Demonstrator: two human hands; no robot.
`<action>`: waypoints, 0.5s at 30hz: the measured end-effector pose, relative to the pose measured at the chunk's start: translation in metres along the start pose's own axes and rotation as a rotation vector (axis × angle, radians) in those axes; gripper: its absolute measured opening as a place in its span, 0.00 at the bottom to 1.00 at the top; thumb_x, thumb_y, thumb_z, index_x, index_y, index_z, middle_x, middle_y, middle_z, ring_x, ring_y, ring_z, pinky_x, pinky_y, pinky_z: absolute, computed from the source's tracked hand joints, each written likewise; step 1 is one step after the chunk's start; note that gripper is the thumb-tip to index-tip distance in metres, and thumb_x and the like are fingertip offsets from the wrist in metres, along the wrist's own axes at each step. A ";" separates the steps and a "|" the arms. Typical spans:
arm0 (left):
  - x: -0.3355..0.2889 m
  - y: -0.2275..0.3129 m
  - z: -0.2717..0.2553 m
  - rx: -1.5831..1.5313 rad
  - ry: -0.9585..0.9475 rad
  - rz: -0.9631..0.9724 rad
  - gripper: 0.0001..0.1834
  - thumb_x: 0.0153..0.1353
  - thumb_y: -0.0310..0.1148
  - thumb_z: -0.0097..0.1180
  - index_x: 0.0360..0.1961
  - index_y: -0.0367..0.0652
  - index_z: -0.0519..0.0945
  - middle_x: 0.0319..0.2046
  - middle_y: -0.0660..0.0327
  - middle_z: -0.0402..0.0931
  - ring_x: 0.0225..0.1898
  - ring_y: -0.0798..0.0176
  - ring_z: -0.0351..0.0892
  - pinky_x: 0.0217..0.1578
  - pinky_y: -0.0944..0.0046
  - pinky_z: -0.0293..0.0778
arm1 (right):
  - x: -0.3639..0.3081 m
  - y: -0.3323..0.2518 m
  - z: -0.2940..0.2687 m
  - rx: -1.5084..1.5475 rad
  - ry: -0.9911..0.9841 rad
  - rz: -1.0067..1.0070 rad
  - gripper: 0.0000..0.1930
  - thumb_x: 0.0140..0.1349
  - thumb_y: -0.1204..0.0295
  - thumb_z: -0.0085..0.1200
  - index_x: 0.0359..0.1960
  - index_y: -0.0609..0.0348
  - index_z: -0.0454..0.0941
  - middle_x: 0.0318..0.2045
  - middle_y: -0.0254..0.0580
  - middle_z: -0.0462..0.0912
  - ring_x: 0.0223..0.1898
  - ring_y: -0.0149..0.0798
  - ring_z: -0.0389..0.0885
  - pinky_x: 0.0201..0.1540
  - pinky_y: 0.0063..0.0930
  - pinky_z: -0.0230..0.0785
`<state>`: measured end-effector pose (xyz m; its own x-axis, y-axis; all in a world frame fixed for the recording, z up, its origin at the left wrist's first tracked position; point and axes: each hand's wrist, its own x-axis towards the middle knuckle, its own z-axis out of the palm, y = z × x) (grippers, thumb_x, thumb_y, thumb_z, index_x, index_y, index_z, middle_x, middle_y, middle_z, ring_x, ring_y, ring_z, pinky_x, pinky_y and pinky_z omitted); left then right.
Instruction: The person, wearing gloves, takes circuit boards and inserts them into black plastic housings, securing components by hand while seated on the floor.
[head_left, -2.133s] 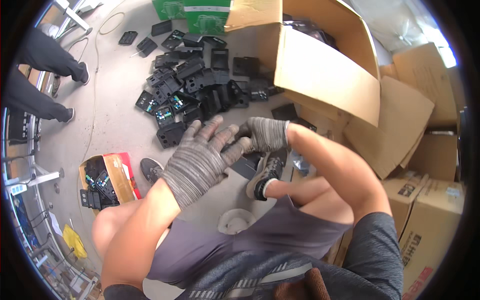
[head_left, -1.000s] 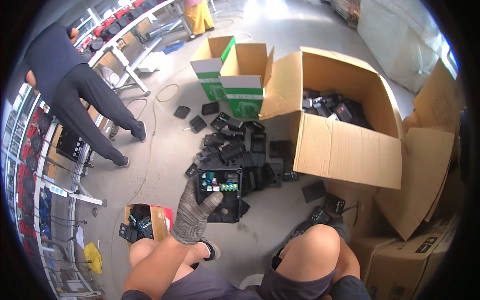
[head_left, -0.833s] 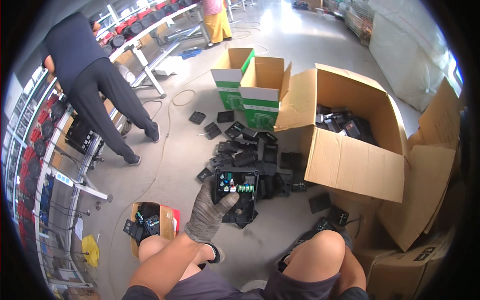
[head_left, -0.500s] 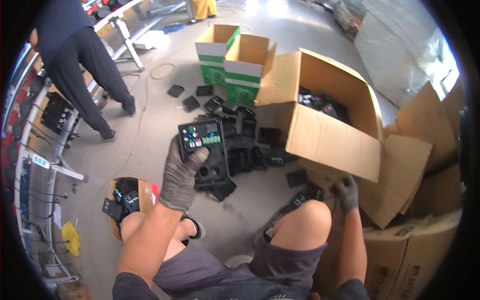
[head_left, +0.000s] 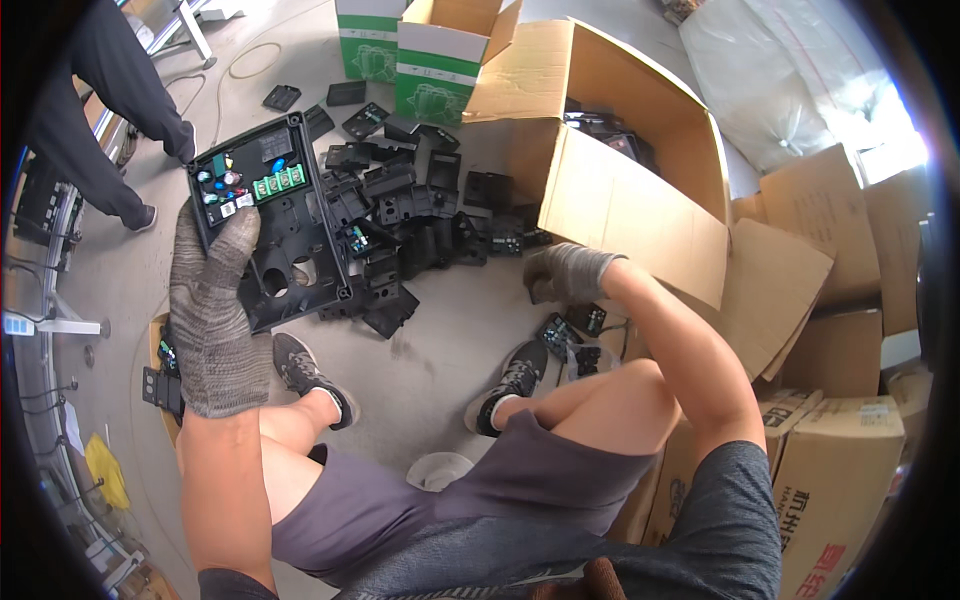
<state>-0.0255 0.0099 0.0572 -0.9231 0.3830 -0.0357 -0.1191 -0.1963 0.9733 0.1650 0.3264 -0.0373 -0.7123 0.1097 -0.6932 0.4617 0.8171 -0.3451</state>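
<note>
Black plastic housing: held up at the near left, tilted, open inside facing the wearer; it looks larger than half a second ago, so it has apparently come closer to the head, and it now sits left of the heap.
Circuit board: fixed in the housing's far left part, with a green terminal block and white connectors exposed.
Gloved left hand: grips the housing's near left edge, thumb pressed on the inner face, the other fingers behind it and mostly hidden.
Gloved right hand: has moved from beside the right knee to just in front of the large carton; fingers curled together, and whether they pinch anything I cannot tell.
Bearing on the work: the left hand alone supports the housing, its board in plain view, while the right hand is well apart from it.
Heap of black housings: on the floor, far and right of the held one.
Small circuit-bearing case: near the right shoe.
</note>
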 end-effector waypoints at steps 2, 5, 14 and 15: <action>0.005 0.006 -0.008 -0.016 -0.012 0.001 0.26 0.64 0.36 0.64 0.61 0.43 0.73 0.42 0.60 0.81 0.37 0.70 0.83 0.32 0.69 0.82 | 0.032 -0.004 0.007 -0.045 -0.014 -0.059 0.18 0.59 0.65 0.56 0.50 0.56 0.82 0.42 0.52 0.86 0.47 0.54 0.84 0.52 0.42 0.76; 0.016 0.014 -0.013 0.010 -0.046 0.030 0.25 0.68 0.37 0.59 0.62 0.40 0.70 0.42 0.55 0.82 0.33 0.70 0.83 0.29 0.73 0.80 | 0.083 -0.011 0.012 -0.137 0.008 0.055 0.17 0.60 0.65 0.56 0.49 0.56 0.82 0.41 0.54 0.86 0.46 0.56 0.85 0.50 0.45 0.77; 0.033 0.016 -0.018 0.100 0.169 -0.102 0.23 0.66 0.46 0.60 0.53 0.39 0.80 0.41 0.59 0.84 0.37 0.66 0.84 0.40 0.67 0.80 | 0.294 0.055 0.023 0.151 0.581 0.161 0.25 0.58 0.72 0.63 0.60 0.52 0.75 0.62 0.59 0.73 0.61 0.59 0.76 0.61 0.45 0.73; 0.036 0.011 -0.016 0.101 0.174 -0.113 0.23 0.66 0.46 0.60 0.53 0.39 0.80 0.41 0.59 0.84 0.37 0.66 0.84 0.40 0.67 0.80 | 0.315 0.062 0.026 0.135 0.582 0.177 0.27 0.58 0.72 0.64 0.61 0.51 0.74 0.66 0.59 0.69 0.63 0.60 0.73 0.63 0.45 0.72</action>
<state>-0.0660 0.0068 0.0628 -0.9561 0.2339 -0.1764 -0.1967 -0.0664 0.9782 -0.0164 0.3969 -0.2936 -0.7725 0.5586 -0.3018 0.6349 0.6839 -0.3594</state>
